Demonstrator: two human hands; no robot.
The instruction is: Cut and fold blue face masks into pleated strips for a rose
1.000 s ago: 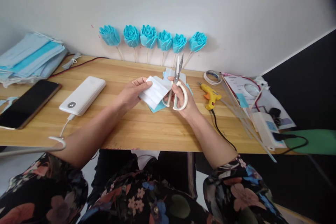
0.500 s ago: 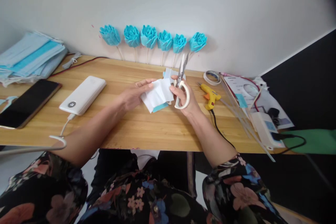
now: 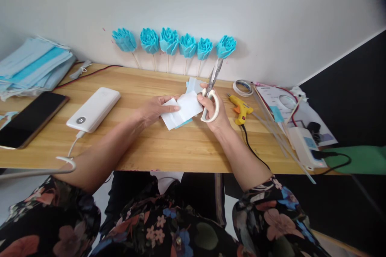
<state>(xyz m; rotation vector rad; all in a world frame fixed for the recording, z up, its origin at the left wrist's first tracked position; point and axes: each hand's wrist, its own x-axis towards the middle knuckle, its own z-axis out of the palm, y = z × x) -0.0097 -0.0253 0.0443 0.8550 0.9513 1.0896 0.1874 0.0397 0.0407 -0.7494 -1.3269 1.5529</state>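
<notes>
Near the middle of the wooden table [image 3: 144, 152], my left hand [image 3: 153, 111] pinches the left part of a folded white sheet [image 3: 185, 109], thumb on top. My right hand [image 3: 217, 111] is closed around a pair of scissors [image 3: 213, 106] with white handles, blades pointing up and away. Its thumb also presses on the sheet's right edge. Some blue material [image 3: 184, 123] shows under the sheet's lower edge; whether it belongs to the sheet I cannot tell. Behind my hands lies another pale piece [image 3: 194, 84], partly hidden.
Several blue flowers [image 3: 169, 41] on thin sticks lean against the wall. A stack of face masks [image 3: 36, 64], a phone [image 3: 33, 118] and a white power bank [image 3: 94, 108] lie left. Right are a yellow glue gun [image 3: 240, 109], a tape roll [image 3: 243, 88] and a power strip [image 3: 306, 148].
The white sheet has shifted and spread somewhat between my hands. My left thumb has slid across it, and the scissors have tilted slightly to the right. The view has shifted a little.
</notes>
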